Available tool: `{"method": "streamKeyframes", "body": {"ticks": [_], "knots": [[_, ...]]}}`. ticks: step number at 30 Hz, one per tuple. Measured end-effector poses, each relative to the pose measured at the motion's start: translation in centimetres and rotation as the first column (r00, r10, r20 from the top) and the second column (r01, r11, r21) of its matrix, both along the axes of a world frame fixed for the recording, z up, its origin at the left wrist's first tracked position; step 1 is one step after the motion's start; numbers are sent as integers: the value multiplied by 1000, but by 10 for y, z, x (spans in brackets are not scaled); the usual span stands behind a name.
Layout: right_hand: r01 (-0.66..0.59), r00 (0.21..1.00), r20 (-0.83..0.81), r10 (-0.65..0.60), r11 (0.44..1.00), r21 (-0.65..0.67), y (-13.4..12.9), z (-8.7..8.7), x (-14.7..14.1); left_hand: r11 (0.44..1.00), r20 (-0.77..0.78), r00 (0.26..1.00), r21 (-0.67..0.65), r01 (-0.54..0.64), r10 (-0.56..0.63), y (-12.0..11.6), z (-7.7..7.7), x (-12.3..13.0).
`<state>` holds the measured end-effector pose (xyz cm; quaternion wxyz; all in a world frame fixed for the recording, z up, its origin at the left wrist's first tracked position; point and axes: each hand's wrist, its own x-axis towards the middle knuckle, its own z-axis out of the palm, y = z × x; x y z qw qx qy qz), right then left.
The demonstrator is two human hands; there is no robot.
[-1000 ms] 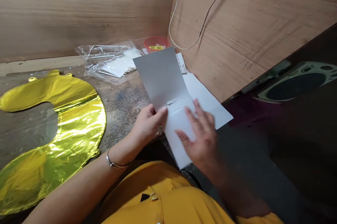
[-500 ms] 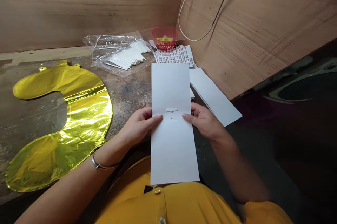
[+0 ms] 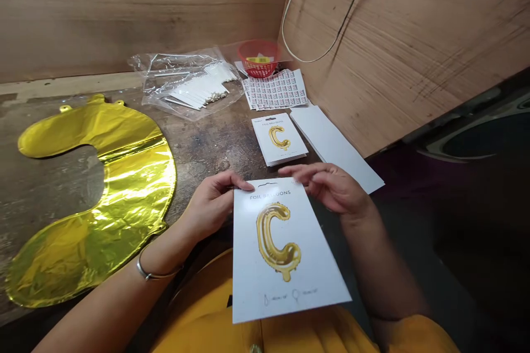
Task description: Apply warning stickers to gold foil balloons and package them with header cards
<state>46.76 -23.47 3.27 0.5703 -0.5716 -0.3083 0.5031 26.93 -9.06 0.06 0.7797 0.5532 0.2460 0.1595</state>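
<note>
A white folded balloon card [image 3: 248,264], printed "FOIL BALLOONS" with a gold letter C, is in front of me. My left hand [image 3: 213,204] pinches its top left corner, thumb on the printed face. At the top right corner my right hand [image 3: 337,190] has its fingers stretched out, slightly smeared; whether a fingertip touches the card I cannot tell. A flat gold foil balloon [image 3: 138,193], shaped like a C, lies on the table to the left. Just beyond my hands sits a small pile of printed cards [image 3: 279,140].
White blank-looking card sheets [image 3: 337,146] are stacked at the table's right edge. Farther back are sticker sheets [image 3: 275,90], a red basket [image 3: 259,68] and a clear bag of white straws [image 3: 201,88]. A cable [image 3: 285,5] hangs along the wooden wall.
The card, held unfolded and blank side up in both hands, is now folded over with its printed face showing. My right hand has lifted off its side, fingers extended.
</note>
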Motion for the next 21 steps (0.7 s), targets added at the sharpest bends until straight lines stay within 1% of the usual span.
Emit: {"method": "streamKeyframes", "body": {"ticks": [2, 4, 5, 6, 7, 9, 10, 11, 12, 14, 15, 16, 17, 18, 19, 21], "knots": [[-6, 999, 49, 9, 999, -50, 4, 1, 1, 983, 2, 1000, 184, -20, 20, -2, 1, 1], [-59, 984, 161, 82, 988, -144, 8, 2, -1, 929, 10, 1000, 371, -9, 6, -4, 4, 2], [-74, 968, 222, 114, 980, -183, 9, 2, -3, 901, 11, 1000, 434, 9, -15, -4, 6, 2], [-71, 950, 283, 127, 977, -201, 8, 3, -5, 887, 6, 999, 460, 32, -40, -3, 8, 2], [-54, 931, 344, 120, 979, -196, 8, 4, -7, 894, -4, 998, 445, 60, -65, -2, 11, 3], [-9, 884, 461, 76, 990, -144, 4, 8, -11, 933, -29, 995, 346, 97, -93, 2, 17, 4], [-2, 856, 512, 62, 993, -117, 3, 11, -13, 941, -45, 994, 318, 113, -105, 4, 20, 5], [-8, 828, 557, 61, 995, -97, 1, 13, -15, 934, -67, 990, 330, 136, -120, 6, 23, 6], [-23, 803, 592, 68, 996, -84, -1, 16, -18, 911, -94, 986, 380, 160, -134, 7, 26, 7], [-52, 766, 637, 82, 996, -67, -3, 18, -23, 822, -139, 980, 535, 195, -142, 7, 30, 9], [-58, 757, 648, 82, 997, -59, -4, 19, -25, 779, -149, 980, 595, 195, -131, 5, 31, 9], [-57, 757, 649, 77, 997, -51, -5, 18, -27, 758, -145, 984, 629, 173, -105, 3, 30, 10], [-48, 766, 639, 66, 998, -45, -6, 17, -29, 762, -132, 989, 633, 138, -70, 0, 29, 9], [-34, 781, 623, 51, 999, -38, -8, 14, -29, 789, -116, 992, 605, 106, -44, -4, 27, 9], [-15, 798, 602, 30, 999, -29, -9, 12, -30, 830, -99, 994, 550, 90, -42, -7, 24, 8], [35, 829, 558, -25, 999, -8, -11, 6, -28, 909, -64, 993, 398, 120, -103, -15, 17, 7]]}}
